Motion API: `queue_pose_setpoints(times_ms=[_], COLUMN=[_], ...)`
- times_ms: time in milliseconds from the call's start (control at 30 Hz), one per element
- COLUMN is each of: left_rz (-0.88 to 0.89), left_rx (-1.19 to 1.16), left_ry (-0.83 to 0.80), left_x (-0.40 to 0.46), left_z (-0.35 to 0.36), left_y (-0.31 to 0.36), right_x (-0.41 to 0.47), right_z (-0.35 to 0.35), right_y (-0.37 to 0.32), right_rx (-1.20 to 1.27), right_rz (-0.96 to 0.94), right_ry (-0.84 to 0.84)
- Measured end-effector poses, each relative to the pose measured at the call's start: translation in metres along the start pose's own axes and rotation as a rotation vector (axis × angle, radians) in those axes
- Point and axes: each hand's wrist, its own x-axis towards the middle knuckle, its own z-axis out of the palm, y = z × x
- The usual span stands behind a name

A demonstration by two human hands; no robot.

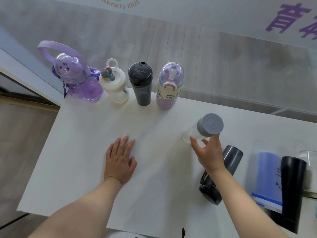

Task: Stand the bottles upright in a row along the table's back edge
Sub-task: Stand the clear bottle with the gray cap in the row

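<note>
Several bottles stand upright along the back edge of the white table (82,160): a purple cat-shaped bottle (77,78), a clear bottle with a white lid (115,83), a dark grey bottle (141,83) and a purple-and-cream bottle (169,86). My right hand (208,153) grips a clear bottle with a grey lid (205,128), tilted above the table, right of the row. My left hand (120,160) lies flat on the table, fingers apart, holding nothing. On the right lie a smoky grey bottle (231,162), a blue bottle (267,177) and a black bottle (291,189).
A glass wall runs behind the table's back edge. A lower white surface (25,78) adjoins the table at the far left. A clear container (308,157) shows at the right edge. Wooden floor lies to the left.
</note>
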Motion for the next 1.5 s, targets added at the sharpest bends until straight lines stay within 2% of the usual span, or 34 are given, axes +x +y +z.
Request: queue_pose_setpoints(times_ms=[533, 867, 1100, 1400, 1500], left_rz=[0.011, 0.013, 0.002, -0.001, -0.007], left_rx=[0.003, -0.006, -0.008, -0.044, -0.108], left_ry=[0.002, -0.004, -0.039, -0.043, -0.035], left_x=[0.001, 0.001, 0.003, 0.000, 0.001], left_z=[0.000, 0.000, -0.002, -0.005, -0.006], left_y=[0.000, -0.001, 0.000, -0.002, -0.003], right_x=[0.115, 0.123, 0.080, -0.036, -0.068], right_z=[0.019, 0.018, -0.004, -0.038, -0.051], right_y=[-0.029, -0.028, -0.013, 0.013, 0.027], right_rx=[-0.047, -0.131, -0.169, -0.291, -0.323], right_rz=[-0.060, -0.024, 0.032, 0.051, 0.083], right_ry=[0.128, 0.078, 0.046, 0.046, 0.099])
